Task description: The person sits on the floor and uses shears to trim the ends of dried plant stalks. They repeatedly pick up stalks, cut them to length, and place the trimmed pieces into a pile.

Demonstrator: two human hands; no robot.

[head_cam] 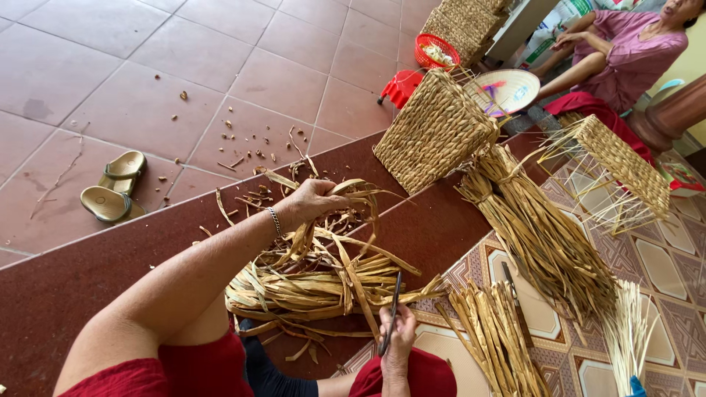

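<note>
while the left hand (312, 200) is closed around a loop of flat, dry straw strips (323, 272), lifting them up from the heap, the right hand (397, 334) below is curled around a dark, slim pair of scissors (390, 312), its blade pointing up into the same heap. the strips are tan, ribbon-like and creased, lying between the two hands on a dark red step (88, 272), with a thin silver bracelet (275, 220) on the left wrist. just right of the right hand lies one short bundle of cut stalks (489, 331), and beyond it one long, tied sheaf of the same fibre (540, 235). above the left hand stands one finished woven basket (434, 132), boxy and tightly plaited; further right is one half-woven basket (614, 165) with bare wire ribs showing. one pale bunch of thin reeds (629, 334) sits at the far right. two olive sandals (114, 192) rest on the tiled floor (110, 66) left of the left hand, scraps scattered near them. another person (625, 51) in pink sits far above right.
</note>
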